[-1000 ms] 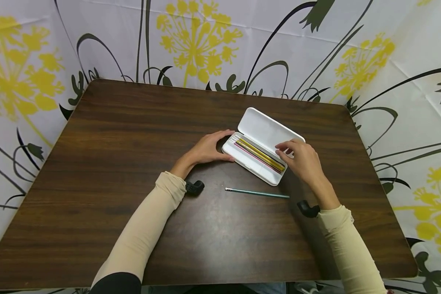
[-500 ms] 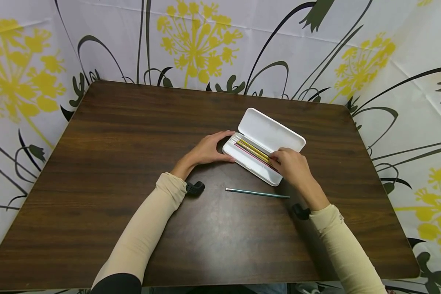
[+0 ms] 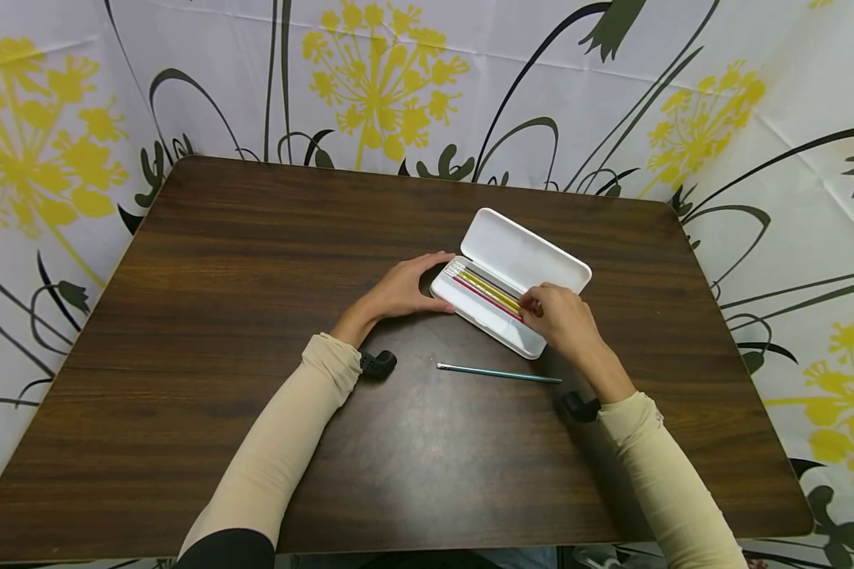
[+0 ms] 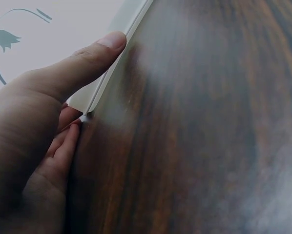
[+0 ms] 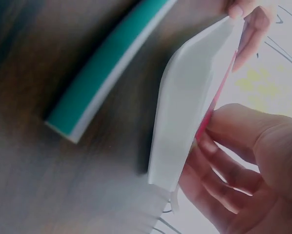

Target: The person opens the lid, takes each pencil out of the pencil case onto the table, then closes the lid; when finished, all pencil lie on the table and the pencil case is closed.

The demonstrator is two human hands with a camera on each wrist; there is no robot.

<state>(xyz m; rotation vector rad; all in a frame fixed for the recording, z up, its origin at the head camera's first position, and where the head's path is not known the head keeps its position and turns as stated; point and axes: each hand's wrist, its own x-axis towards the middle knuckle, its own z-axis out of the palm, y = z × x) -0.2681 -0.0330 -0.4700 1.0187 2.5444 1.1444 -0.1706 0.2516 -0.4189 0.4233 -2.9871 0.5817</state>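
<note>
A white pencil case [image 3: 489, 322] lies on the table with its lid [image 3: 523, 251] raised. Yellow pencils [image 3: 489, 288] and a pink-red pencil [image 3: 478, 292] lie in it, white erasers toward the left end. My left hand [image 3: 407, 286] grips that left end, thumb along the front edge and fingers behind. My right hand [image 3: 564, 318] reaches into the right half and covers the pencils' far ends. In the right wrist view its thumb and fingertips pinch the pink-red pencil [image 5: 215, 101] at the case's rim. A teal pencil [image 3: 498, 373] lies on the table in front.
The brown wooden table [image 3: 270, 245] extends widely on both sides of the case. A white cloth with yellow and grey flowers [image 3: 387, 79] hangs behind it. Black wrist cameras [image 3: 379, 364] sit on both wrists.
My right hand has come down and left from above the case's right end into the pencils, and its fingers have closed on the pink-red pencil. My left hand and the case stay put.
</note>
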